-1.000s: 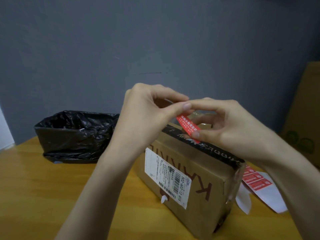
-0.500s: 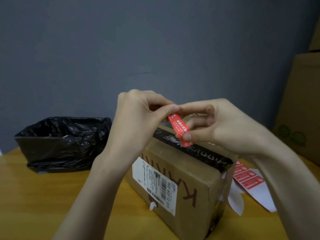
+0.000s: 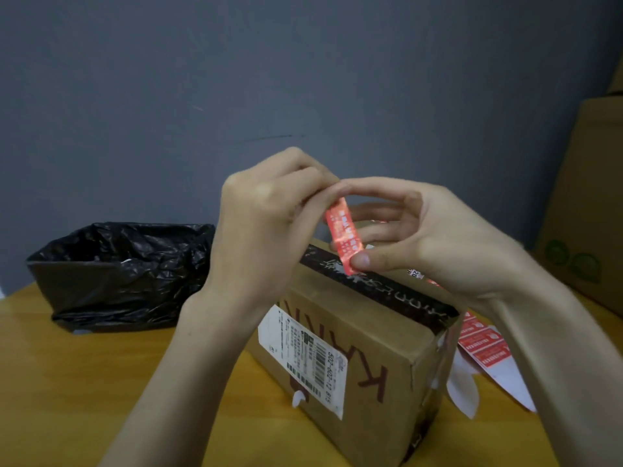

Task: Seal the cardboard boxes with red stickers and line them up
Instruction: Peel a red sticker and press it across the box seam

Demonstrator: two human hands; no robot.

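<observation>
At centre, left hand (image 3: pixel 263 230) and right hand (image 3: pixel 438 244) pinch a red sticker (image 3: pixel 344 237) above the cardboard box (image 3: pixel 354 332). Left sits a black-bagged bin (image 3: pixel 118 274), lower right a sticker sheet (image 3: pixel 485 352), on the wooden table (image 3: pixel 67 382) before a grey wall (image 3: pixel 202 79).

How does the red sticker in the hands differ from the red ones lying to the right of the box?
The held red sticker is pinched at its ends by the left hand and right hand; the sheet stickers rest on white backing paper. The held red sticker hangs tilted above the cardboard box; the sheet stickers lie flat on the table. The held one is single; the sheet shows several. Both are red with pale print.
</observation>
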